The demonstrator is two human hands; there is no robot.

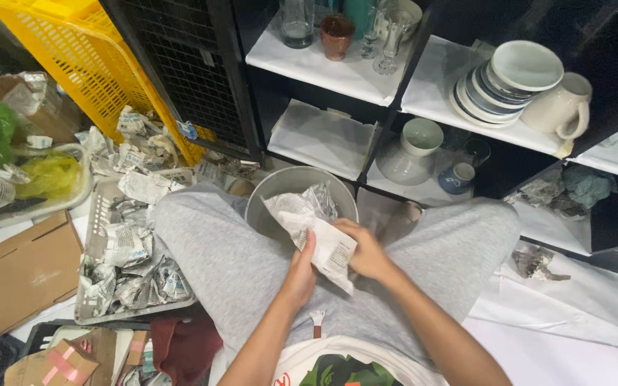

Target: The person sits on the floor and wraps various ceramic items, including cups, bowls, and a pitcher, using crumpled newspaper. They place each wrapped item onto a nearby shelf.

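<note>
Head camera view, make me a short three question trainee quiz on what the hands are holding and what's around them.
1. True or false: both hands grip the crumpled newspaper bundle.
2. What sits right behind the bundle, between the knees? A) grey round bowl B) yellow crate C) white mug
3. Fill in: the stack of plates rests on a shelf beside a white ____.

Key
1. True: the left hand and right hand both hold it over the lap.
2. A, the grey round bowl.
3. Mug: the white mug lies tipped against the stack.
</note>
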